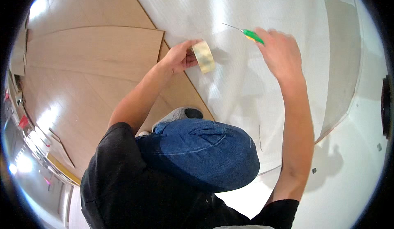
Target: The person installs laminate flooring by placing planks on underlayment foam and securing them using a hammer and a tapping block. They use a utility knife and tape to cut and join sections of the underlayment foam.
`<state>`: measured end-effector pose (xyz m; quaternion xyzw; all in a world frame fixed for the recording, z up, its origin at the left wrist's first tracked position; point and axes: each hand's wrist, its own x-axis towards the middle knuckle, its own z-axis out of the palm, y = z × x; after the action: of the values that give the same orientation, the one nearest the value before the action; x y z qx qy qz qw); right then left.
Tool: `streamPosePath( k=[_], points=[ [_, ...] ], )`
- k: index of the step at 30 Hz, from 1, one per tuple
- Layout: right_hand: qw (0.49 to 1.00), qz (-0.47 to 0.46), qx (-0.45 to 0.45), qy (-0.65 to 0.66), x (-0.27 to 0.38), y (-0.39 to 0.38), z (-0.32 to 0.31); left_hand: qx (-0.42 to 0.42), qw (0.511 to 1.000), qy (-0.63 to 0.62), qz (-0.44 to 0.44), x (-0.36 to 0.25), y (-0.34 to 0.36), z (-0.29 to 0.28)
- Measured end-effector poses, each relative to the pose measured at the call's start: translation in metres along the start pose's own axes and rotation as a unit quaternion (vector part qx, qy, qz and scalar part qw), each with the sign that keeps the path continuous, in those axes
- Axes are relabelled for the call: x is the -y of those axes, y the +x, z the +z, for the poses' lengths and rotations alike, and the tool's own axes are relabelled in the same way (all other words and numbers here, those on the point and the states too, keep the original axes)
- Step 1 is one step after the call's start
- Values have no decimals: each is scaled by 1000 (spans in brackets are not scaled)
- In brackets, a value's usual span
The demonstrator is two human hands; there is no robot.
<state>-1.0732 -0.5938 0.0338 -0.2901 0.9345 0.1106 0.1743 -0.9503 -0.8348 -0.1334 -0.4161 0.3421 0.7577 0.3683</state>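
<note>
Head view looks down on a wide white sheet (262, 77) of thin underlay spread over the floor, its left edge running diagonally beside pale wood-look floor planks (94, 52). Several of these planks lie loose on the left, one overlapping another at an angle. Beyond the sheet on the right a bare white floor (353, 155) shows, with a few small dark specks on it.

Below, the person's bent knee in blue jeans (197, 151) fills the middle, with a grey shoe (178, 115) resting at the sheet's edge, just above the knee.

Left hand (178, 58) is closed around a roll of clear tape (204, 56), fingers through its core, holding it upright just over the sheet's left part. Right hand (281, 52) is wrapped in a fist on the green handle of a utility knife (248, 33), whose thin blade points left and up, hovering above the sheet. The two hands are near each other, apart, with the tape roll between them.
</note>
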Motion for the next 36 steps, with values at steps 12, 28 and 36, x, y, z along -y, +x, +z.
streamPosePath(
  k=[12,28,36],
  points=[
    [621,436,141,636,203,-362,167,-75,884,368,279,-59,-55,5],
    [621,486,-65,611,358,-441,277,62,398,717,569,3,33,12],
    [669,567,-13,480,366,-431,299,142,504,627,577,77,-85,81]
  ],
)
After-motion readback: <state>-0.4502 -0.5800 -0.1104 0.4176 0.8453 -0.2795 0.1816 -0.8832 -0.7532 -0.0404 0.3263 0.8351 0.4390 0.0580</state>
